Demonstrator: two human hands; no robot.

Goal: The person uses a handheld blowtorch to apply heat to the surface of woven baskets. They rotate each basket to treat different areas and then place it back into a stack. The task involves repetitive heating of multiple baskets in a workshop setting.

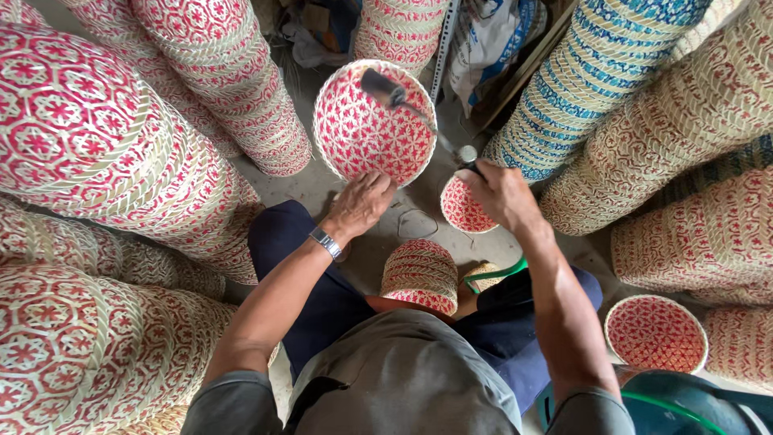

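Concrete floor, hemmed in on all sides by tall stacks of woven baskets — red-and-cream stacks to the left and top, a blue-and-cream stack at upper right, brown-and-cream ones at right.

Basket: round, red star weave, tipped on edge so its inside faces the camera, standing on the floor just ahead of the knees.

Left hand: wristwatch on the wrist; fingers curled over the basket's lower rim, gripping it.

Right hand: fingers clenched round the handle of a hammer, whose dark head lies over the basket's upper inside.

Small basket: red weave, open side up, just under the right hand.

Short stack: red-and-cream, between the knees.

Another open basket: on the floor at lower right, well apart from both hands.
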